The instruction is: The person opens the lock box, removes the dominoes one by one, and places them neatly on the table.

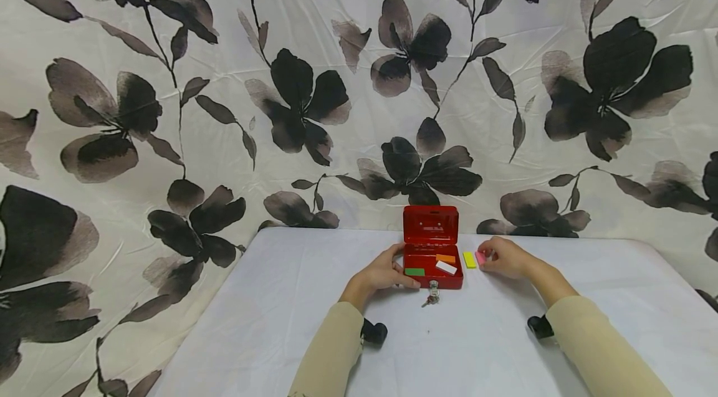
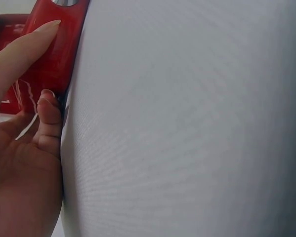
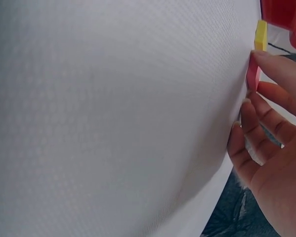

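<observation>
A red metal cash box [image 1: 432, 285] stands on the table with its lid [image 1: 430, 225] up. Inside it lie an orange block [image 1: 445, 258], a white block [image 1: 446, 268] and a green block [image 1: 415, 272]. My left hand [image 1: 384, 271] holds the box's front left corner, its thumb [image 2: 41, 39] along the front wall and the other fingers at the side. To the right of the box, my right hand [image 1: 505, 258] pinches a pink block [image 3: 253, 74] between thumb and fingers, low at the tabletop. A yellow block [image 1: 469, 260] lies between the pink one and the box.
A small bunch of keys [image 1: 432, 297] hangs from the lock at the box's front. The white-covered table [image 1: 269, 322] ends just behind the box, where a floral cloth [image 1: 336, 135] hangs. Dark wrist devices [image 1: 374, 331] show at both cuffs.
</observation>
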A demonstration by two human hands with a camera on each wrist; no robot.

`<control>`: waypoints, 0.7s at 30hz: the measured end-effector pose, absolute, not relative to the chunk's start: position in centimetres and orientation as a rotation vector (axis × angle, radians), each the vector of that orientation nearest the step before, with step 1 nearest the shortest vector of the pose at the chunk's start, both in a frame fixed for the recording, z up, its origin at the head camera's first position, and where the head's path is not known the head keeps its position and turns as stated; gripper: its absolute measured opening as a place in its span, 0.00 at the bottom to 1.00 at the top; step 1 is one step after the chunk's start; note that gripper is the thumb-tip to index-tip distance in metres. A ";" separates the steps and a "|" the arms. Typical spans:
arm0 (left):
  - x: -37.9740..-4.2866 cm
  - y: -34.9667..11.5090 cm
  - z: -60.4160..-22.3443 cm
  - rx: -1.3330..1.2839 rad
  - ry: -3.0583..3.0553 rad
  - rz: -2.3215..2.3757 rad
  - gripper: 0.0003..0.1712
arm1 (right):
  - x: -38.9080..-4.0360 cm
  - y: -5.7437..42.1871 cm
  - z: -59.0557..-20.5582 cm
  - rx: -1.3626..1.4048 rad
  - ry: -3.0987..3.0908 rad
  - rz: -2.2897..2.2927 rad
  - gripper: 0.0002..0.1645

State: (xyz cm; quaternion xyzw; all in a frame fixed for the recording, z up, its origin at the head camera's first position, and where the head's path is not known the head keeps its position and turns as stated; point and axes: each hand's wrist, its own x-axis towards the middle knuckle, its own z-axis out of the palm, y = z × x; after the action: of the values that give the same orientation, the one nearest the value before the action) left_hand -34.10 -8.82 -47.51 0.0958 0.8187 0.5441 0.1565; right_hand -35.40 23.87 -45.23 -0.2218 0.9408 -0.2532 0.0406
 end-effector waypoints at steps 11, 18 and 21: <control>-33.8 -8.8 -47.5 0.274 2.345 1.560 0.58 | -35.3 24.2 -45.1 -0.677 2.860 -0.775 0.28; -33.9 -8.8 -47.4 0.264 2.351 1.551 0.58 | -34.6 24.8 -44.4 -0.700 2.852 -0.760 0.30; -33.9 -8.7 -47.4 0.262 2.352 1.554 0.57 | -34.2 24.8 -43.9 -0.736 2.858 -0.765 0.29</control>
State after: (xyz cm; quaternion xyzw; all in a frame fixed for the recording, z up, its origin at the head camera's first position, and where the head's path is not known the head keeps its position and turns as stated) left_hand -33.86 -8.70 -47.37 0.0915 0.8207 0.5422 0.1549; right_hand -34.18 24.83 -43.90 -0.2412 0.9364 -0.2506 0.0466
